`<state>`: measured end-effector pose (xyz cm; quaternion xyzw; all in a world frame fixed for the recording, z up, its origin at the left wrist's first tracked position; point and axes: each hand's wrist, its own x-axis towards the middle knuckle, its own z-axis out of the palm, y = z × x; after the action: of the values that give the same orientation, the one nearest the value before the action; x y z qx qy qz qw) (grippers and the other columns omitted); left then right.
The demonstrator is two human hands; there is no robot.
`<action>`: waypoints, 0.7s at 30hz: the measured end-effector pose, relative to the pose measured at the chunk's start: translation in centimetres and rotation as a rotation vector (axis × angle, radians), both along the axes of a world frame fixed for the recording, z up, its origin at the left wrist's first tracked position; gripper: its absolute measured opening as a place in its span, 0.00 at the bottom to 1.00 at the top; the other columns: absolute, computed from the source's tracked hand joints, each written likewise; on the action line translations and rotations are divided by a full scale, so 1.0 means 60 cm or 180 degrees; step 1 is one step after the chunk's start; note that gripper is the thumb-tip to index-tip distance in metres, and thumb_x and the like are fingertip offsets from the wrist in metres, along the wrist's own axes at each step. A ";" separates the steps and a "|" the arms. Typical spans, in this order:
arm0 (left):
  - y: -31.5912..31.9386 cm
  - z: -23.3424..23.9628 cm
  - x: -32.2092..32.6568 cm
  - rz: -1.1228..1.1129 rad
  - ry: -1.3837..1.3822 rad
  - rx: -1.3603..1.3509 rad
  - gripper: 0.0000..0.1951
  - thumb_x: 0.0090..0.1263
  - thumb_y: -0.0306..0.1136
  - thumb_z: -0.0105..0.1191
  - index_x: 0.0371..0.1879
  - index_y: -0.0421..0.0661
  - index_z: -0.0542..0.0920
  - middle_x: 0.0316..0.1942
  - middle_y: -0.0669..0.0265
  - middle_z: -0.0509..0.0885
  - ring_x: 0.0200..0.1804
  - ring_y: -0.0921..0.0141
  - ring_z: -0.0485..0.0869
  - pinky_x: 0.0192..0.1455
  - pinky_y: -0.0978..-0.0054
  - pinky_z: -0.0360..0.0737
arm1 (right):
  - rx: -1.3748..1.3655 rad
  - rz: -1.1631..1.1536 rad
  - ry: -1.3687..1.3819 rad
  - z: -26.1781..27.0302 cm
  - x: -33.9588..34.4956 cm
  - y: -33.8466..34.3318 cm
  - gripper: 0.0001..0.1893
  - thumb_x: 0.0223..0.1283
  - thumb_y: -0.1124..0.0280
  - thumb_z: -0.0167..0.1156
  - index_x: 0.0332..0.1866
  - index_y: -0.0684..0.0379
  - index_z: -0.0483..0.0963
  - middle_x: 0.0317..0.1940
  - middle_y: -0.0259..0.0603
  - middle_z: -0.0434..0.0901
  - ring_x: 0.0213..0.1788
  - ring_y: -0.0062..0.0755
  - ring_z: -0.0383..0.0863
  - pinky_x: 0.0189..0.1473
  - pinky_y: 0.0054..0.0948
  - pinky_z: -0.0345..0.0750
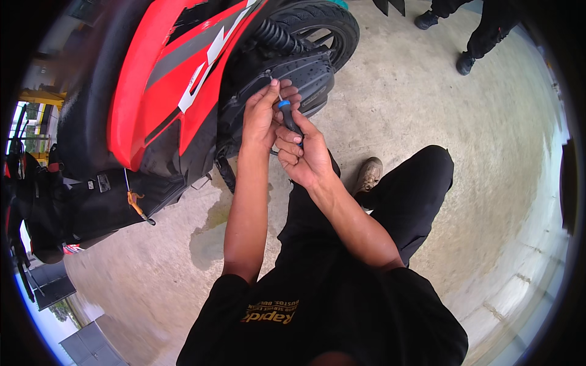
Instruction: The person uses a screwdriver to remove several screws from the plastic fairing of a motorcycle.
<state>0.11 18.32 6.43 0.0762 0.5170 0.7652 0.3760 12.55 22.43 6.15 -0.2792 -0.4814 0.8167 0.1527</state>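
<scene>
My right hand (300, 148) is closed around the black and blue handle of a screwdriver (287, 114). Its shaft points up and to the left, towards the dark cover (306, 75) on the side of a scooter, near the rear wheel. My left hand (265, 112) is at the shaft, thumb and fingers around it just ahead of the handle. Whether the tip touches a screw is too small to tell. The scooter's red body panel (183, 87) lies to the left of my hands.
The rear tyre (348, 36) stands beyond the cover. A hook with an orange part (135, 203) hangs from the scooter at left. Another person's legs (487, 34) are at the upper right. A wet patch (208, 244) marks the concrete floor (485, 137).
</scene>
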 end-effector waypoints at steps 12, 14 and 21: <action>-0.001 -0.010 -0.005 0.0128 -0.0117 0.0072 0.16 0.78 0.41 0.59 0.48 0.38 0.83 0.35 0.63 0.86 0.37 0.70 0.88 0.33 0.78 0.83 | 0.2658 -0.0748 -0.0275 0.012 -0.018 -0.023 0.16 0.78 0.57 0.52 0.46 0.63 0.71 0.21 0.42 0.78 0.18 0.34 0.77 0.23 0.35 0.74; 0.001 -0.001 0.001 0.0059 -0.0032 0.0043 0.16 0.79 0.41 0.58 0.48 0.38 0.83 0.35 0.62 0.86 0.38 0.70 0.88 0.31 0.80 0.81 | 0.1938 -0.0649 -0.0189 0.002 -0.023 -0.021 0.16 0.78 0.58 0.52 0.48 0.63 0.71 0.22 0.43 0.79 0.18 0.37 0.78 0.23 0.35 0.75; 0.008 -0.011 -0.003 0.0230 -0.0087 0.0128 0.15 0.77 0.40 0.60 0.46 0.37 0.84 0.35 0.61 0.87 0.36 0.69 0.89 0.31 0.80 0.80 | 0.3372 -0.0506 -0.0883 0.041 0.004 -0.004 0.16 0.76 0.60 0.54 0.53 0.65 0.72 0.24 0.47 0.83 0.19 0.47 0.82 0.25 0.37 0.77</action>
<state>-0.05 18.79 5.75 0.0546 0.4987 0.7895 0.3535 12.82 22.18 8.60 -0.3046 -0.8195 0.4044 0.2687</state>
